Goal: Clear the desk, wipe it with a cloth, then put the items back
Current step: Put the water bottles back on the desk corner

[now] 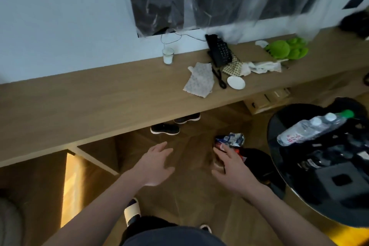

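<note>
Cloth (199,80) on desk (99,96) | well apart from fingers (159,147) | both hands spread, empty

Both bare forearms extend forward from the lower edge of the view, converging slightly. The left hand (156,163) is held palm down with fingers straight and loosely spread, holding nothing. The right hand (232,168) lies level with it, fingers likewise extended and relaxed, thumb angled inward, grasping nothing.
</note>
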Demonstrator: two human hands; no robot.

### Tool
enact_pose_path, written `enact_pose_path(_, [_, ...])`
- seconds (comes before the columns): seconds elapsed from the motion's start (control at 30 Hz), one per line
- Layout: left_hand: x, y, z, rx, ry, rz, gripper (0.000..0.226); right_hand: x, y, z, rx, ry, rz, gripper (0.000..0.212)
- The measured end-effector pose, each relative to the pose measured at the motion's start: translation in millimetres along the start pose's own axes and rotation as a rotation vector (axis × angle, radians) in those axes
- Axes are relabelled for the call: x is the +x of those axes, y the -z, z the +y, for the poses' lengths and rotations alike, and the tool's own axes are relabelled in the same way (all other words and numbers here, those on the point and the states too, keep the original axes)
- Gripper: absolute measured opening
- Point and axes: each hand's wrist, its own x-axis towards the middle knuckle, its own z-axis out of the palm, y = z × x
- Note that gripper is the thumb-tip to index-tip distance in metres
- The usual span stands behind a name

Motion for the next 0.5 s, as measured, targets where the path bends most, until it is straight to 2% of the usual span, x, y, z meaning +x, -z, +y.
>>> enact_pose_path(0.2, [4.4,-25.0,102.0,0.013,-0.122,-0.011,0.077,-34.8,30.7,88.0,0.062,-0.009,0.006,0.081])
enact_pose_path(0.5, [48.0,-29.9,176.0,0.129,-0.224,-0.115,0.078,-58.2,71.1,160.5,0.17,-0.109,0.109,0.078])
